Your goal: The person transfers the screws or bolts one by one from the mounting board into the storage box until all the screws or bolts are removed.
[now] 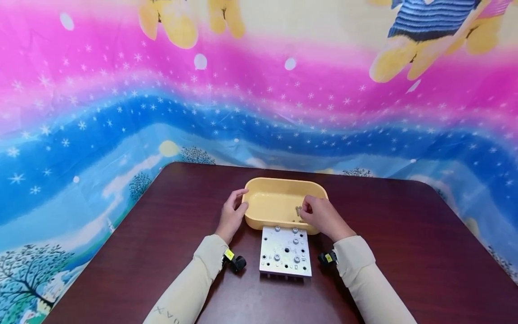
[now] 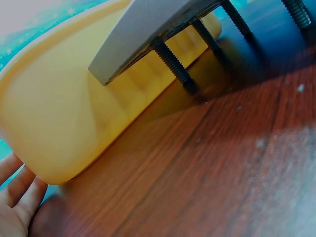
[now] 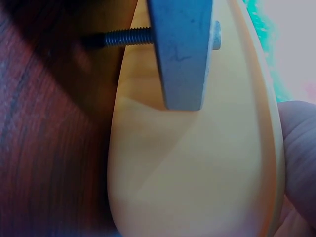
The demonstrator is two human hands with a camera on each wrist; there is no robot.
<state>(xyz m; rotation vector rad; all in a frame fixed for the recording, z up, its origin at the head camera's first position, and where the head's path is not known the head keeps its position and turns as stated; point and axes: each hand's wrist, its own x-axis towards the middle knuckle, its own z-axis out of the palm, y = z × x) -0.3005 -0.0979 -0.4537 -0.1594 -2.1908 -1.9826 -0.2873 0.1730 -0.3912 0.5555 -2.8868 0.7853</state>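
Note:
A yellow plastic tray [image 1: 267, 202] sits on the table, with a few small bolts [image 1: 297, 210] lying in its right part. My left hand [image 1: 232, 213] rests against the tray's left end; in the left wrist view its fingers [image 2: 30, 195] touch the outside wall. Over the right end, my right hand [image 1: 323, 216] reaches in with bent fingers beside the bolts. Its fingertips are hidden, so whether they pinch a bolt cannot be seen. In front of the tray is a silver metal plate [image 1: 279, 245] carrying several socket-head bolts, whose threaded shanks [image 2: 170, 64] stick out below.
The dark reddish-brown table [image 1: 182, 198] extends around the tray and plate. A printed cloth [image 1: 259, 108] hangs behind its far edge. Black wrist cameras [image 1: 238, 263] are strapped on both wrists, on either side of the plate.

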